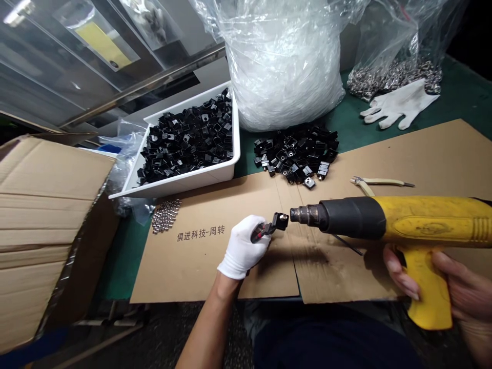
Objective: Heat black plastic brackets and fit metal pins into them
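Note:
My left hand (pixel 246 246), in a white glove, is closed around a dark piece with a bit of red (pixel 262 233), whose kind I cannot make out. At its end sits a small black plastic part (pixel 280 221) with a shiny metal tip. My right hand (pixel 426 277), bare, grips the handle of a yellow heat gun (pixel 430 220). The gun's stepped metal nozzle (pixel 305 214) points left at the black part, with a narrow gap between them. Below both hands lies a cardboard sheet (pixel 200 271).
Black parts fill a white tray (pixel 179 188); another pile of black parts (pixel 295 154) lies beside it. Small metal pieces (pixel 166 216) lie on the cardboard. Cutters (pixel 384 182) are behind the gun. Further back are a large plastic bag (pixel 284 66) and a glove (pixel 402 105). A carton (pixel 42 205) stands left.

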`<action>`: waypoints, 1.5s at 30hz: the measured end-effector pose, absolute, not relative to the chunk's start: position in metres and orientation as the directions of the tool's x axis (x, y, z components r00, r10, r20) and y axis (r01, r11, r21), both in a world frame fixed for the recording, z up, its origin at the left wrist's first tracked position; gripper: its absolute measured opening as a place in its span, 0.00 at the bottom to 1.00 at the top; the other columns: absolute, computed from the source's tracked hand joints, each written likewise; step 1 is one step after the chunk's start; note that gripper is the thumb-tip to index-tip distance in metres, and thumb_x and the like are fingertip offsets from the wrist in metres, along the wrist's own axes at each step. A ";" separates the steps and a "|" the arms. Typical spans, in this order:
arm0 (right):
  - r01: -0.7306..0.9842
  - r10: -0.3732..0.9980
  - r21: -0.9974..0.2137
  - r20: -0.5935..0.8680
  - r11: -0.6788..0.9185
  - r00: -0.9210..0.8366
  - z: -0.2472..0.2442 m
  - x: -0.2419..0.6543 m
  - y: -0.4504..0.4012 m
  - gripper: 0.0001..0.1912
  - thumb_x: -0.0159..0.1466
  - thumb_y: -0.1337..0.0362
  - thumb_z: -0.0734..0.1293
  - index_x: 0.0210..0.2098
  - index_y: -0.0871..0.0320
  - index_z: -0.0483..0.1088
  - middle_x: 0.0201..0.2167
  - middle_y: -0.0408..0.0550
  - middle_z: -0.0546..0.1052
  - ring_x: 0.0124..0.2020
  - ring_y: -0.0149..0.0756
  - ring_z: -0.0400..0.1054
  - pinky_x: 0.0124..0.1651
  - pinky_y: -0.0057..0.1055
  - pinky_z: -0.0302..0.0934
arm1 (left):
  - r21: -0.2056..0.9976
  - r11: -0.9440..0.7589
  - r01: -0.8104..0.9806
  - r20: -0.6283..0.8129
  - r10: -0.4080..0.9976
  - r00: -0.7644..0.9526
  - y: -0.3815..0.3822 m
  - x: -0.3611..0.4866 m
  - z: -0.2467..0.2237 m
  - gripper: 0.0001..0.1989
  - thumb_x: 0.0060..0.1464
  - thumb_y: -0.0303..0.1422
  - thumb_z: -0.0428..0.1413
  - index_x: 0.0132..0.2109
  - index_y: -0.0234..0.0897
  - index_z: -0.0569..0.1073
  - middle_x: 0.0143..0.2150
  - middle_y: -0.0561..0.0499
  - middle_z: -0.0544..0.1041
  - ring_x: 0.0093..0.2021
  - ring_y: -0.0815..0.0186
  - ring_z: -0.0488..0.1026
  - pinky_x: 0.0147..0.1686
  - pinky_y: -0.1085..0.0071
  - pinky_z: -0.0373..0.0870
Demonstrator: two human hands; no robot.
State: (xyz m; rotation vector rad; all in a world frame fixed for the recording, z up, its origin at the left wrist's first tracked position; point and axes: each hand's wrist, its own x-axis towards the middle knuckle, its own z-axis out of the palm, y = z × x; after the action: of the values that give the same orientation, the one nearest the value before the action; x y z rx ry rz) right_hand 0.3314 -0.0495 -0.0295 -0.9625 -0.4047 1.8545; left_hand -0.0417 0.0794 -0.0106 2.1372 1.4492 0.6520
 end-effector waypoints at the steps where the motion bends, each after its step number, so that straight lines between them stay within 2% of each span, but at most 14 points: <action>1: -0.606 0.870 -0.637 -0.443 -0.477 -0.219 -0.030 0.332 -0.050 0.20 0.63 0.50 0.69 0.50 0.52 0.75 0.37 0.59 0.77 0.25 0.41 0.68 0.27 0.36 0.68 | 0.623 -0.325 0.712 0.115 0.938 0.327 0.079 -0.042 -0.011 0.03 0.54 0.27 0.56 0.37 0.37 0.74 0.33 0.51 0.76 0.31 0.67 0.71 0.33 0.71 0.68; 6: -0.602 0.860 -0.628 -0.457 -0.493 -0.227 -0.032 0.334 -0.050 0.19 0.64 0.50 0.69 0.48 0.54 0.76 0.37 0.59 0.77 0.25 0.40 0.69 0.27 0.36 0.68 | 0.626 -0.311 0.715 0.097 0.941 0.325 0.079 -0.041 -0.010 0.04 0.54 0.27 0.56 0.37 0.37 0.74 0.33 0.51 0.76 0.31 0.66 0.71 0.33 0.71 0.69; 16: -0.592 0.871 -0.645 -0.421 -0.483 -0.253 -0.038 0.336 -0.050 0.18 0.65 0.50 0.66 0.51 0.51 0.75 0.38 0.58 0.77 0.25 0.41 0.68 0.28 0.37 0.68 | 0.616 -0.325 0.718 0.108 0.937 0.331 0.081 -0.039 -0.009 0.04 0.52 0.26 0.56 0.36 0.38 0.73 0.32 0.52 0.75 0.30 0.67 0.71 0.34 0.70 0.68; 25: -0.616 0.872 -0.633 -0.445 -0.468 -0.204 -0.038 0.336 -0.053 0.19 0.64 0.51 0.67 0.50 0.53 0.75 0.37 0.59 0.77 0.25 0.42 0.67 0.27 0.37 0.67 | 0.617 -0.327 0.716 0.106 0.936 0.336 0.080 -0.041 -0.010 0.04 0.52 0.25 0.56 0.36 0.38 0.73 0.31 0.52 0.74 0.30 0.67 0.70 0.34 0.71 0.68; 29: -0.604 0.866 -0.633 -0.445 -0.484 -0.227 -0.040 0.338 -0.053 0.20 0.64 0.50 0.67 0.52 0.51 0.75 0.38 0.59 0.76 0.26 0.42 0.68 0.28 0.38 0.67 | 0.612 -0.331 0.718 0.111 0.935 0.337 0.080 -0.041 -0.011 0.04 0.52 0.25 0.56 0.36 0.38 0.73 0.31 0.53 0.74 0.30 0.67 0.69 0.33 0.71 0.67; 40: -0.608 0.864 -0.624 -0.440 -0.490 -0.245 -0.040 0.339 -0.053 0.20 0.65 0.50 0.65 0.50 0.53 0.75 0.38 0.58 0.76 0.26 0.41 0.67 0.28 0.37 0.68 | 0.604 -0.334 0.723 0.120 0.936 0.332 0.080 -0.039 -0.012 0.05 0.52 0.24 0.57 0.36 0.38 0.72 0.31 0.53 0.73 0.30 0.68 0.69 0.34 0.72 0.66; 45: -0.583 0.853 -0.624 -0.405 -0.521 -0.329 -0.048 0.346 -0.055 0.22 0.65 0.48 0.65 0.49 0.56 0.76 0.40 0.60 0.76 0.28 0.43 0.68 0.30 0.39 0.69 | 0.608 -0.330 0.722 0.126 0.938 0.323 0.080 -0.038 -0.012 0.05 0.51 0.25 0.57 0.36 0.38 0.72 0.31 0.53 0.73 0.30 0.67 0.69 0.34 0.71 0.67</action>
State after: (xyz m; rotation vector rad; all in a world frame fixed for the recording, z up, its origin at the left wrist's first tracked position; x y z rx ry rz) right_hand 0.3463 -0.0546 -0.0484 -0.8930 -0.4616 1.9600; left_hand -0.0383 0.0799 -0.0118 2.1492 1.4644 0.6508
